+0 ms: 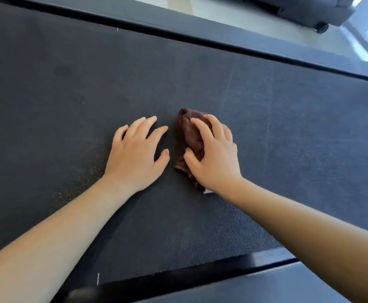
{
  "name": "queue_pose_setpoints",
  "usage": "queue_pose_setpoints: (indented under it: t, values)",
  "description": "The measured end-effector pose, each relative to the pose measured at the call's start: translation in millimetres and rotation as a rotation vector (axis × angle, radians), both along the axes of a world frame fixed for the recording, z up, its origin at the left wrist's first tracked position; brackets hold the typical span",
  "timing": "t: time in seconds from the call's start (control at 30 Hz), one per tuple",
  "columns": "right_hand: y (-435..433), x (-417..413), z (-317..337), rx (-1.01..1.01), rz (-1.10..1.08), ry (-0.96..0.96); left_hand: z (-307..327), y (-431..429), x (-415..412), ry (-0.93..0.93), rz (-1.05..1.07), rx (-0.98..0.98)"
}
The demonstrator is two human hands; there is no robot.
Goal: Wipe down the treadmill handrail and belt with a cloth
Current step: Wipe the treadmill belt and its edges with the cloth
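Observation:
The dark textured treadmill belt [200, 73] fills most of the head view. A bunched brown cloth [189, 136] lies on it near the middle. My right hand [216, 154] presses down on the cloth, fingers curled over it, and hides its right half. My left hand [135, 152] rests flat on the bare belt just left of the cloth, fingers spread, holding nothing. No handrail is in view.
A dark side rail [244, 38] runs along the belt's far edge, with pale floor [233, 14] and a wheeled dark base [299, 7] beyond. The near side rail [266, 283] crosses the bottom right. Dusty pale specks lie on the belt by my left forearm.

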State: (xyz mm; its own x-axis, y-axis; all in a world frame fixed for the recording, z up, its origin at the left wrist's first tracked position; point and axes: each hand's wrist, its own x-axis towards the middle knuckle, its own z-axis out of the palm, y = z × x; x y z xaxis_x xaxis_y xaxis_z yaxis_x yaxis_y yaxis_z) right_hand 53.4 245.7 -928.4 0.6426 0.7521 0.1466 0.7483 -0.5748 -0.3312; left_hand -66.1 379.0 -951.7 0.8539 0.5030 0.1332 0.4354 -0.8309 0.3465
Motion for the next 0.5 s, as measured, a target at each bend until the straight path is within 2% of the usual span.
queue_pose_setpoints:
  t: [0.2, 0.5]
  values:
    - [-55.4, -32.1, -1.8, -0.029, 0.076, -0.039, -3.5, 1.2, -0.1, -0.016, -0.014, 0.016]
    - [22.4, 15.4, -4.1, 0.009, 0.049, -0.035, 2.1, -0.9, -0.2, 0.007, 0.03, 0.006]
